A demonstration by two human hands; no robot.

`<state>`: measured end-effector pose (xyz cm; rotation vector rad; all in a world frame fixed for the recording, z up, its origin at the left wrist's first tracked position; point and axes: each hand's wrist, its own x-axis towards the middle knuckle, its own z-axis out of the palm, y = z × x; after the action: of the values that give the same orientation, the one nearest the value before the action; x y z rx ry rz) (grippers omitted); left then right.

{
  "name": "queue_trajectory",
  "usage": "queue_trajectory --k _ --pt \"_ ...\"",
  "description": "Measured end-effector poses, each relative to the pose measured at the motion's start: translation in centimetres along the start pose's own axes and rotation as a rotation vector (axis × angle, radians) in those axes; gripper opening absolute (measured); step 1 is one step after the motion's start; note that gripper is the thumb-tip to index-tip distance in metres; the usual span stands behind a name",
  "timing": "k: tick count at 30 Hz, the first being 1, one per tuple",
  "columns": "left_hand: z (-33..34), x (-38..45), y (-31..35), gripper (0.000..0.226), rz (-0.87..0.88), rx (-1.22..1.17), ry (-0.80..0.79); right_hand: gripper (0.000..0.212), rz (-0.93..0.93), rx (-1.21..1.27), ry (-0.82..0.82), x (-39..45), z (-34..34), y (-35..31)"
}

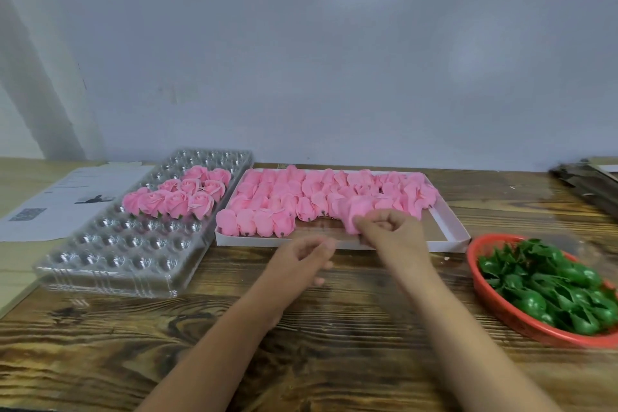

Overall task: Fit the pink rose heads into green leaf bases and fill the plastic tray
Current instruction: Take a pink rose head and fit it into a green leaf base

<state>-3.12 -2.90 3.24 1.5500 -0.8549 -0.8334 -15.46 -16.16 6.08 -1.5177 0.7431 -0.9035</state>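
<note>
Just right of the frame's centre, the right hand pinches a pink rose head at the front edge of the white box of loose heads. Beside it the left hand hovers blurred, fingers loosely curled, holding nothing. At left the plastic tray holds finished roses; at lower right, green leaf bases fill a red basket.

**Pale wall, dark wood table**

Plain bluish-white wall fills the upper half, small dark holes near its top edge, soft light patches. Dark brown wood-grain table below. Printed white paper sheet at left. Blurred stack of flat cardboard pieces far right.
</note>
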Motion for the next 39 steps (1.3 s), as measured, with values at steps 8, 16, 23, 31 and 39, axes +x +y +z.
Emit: queue_trajectory --k 8,16,23,31,39 --pt "2.8 0.2 1.2 0.045 -0.006 -0.275 -0.112 0.025 -0.167 -0.024 -0.092 -2.8 2.3 2.3" --pt "2.5 0.8 1.0 0.012 0.014 -0.254 -0.062 0.027 -0.211 0.063 -0.327 -3.3 1.7 2.6" --pt "2.8 0.8 0.2 0.027 0.011 -0.451 -0.02 0.029 -0.179 0.018 -0.348 -3.6 2.0 3.1" --pt "3.6 0.5 0.8 0.036 -0.012 -0.553 0.101 0.03 -0.326 -0.333 -0.065 -4.8 3.2 4.7" --pt "3.0 0.2 0.8 0.036 -0.006 -0.597 0.017 0.018 -0.388 -0.303 -0.113 -4.9 3.2 4.0"
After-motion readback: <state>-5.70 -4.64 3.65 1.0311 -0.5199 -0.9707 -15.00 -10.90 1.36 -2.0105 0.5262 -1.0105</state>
